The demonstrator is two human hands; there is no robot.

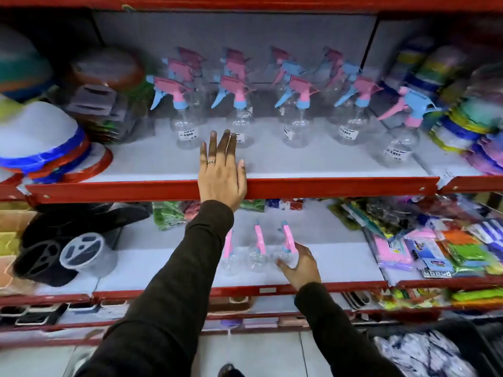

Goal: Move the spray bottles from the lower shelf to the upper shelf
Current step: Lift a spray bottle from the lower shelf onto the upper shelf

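Observation:
Several clear spray bottles with pink and blue trigger heads stand in rows on the upper shelf (326,170); the nearest front one (241,123) is just beyond my fingertips. My left hand (221,170) lies flat and open over that shelf's red front edge, holding nothing. On the lower shelf (340,262) stand three more clear bottles with pink heads: a left one (228,254), a middle one (258,248) and a right one (285,246). My right hand (299,265) curls around the base of the right bottle, fingers touching it.
Stacked plastic bowls and lids (43,142) fill the upper shelf's left side, stacked coloured items (462,112) its right. On the lower shelf sit black plastic pieces with a clear tub (68,251) at left and packaged goods (435,246) at right. A red shelf lip (340,186) separates the levels.

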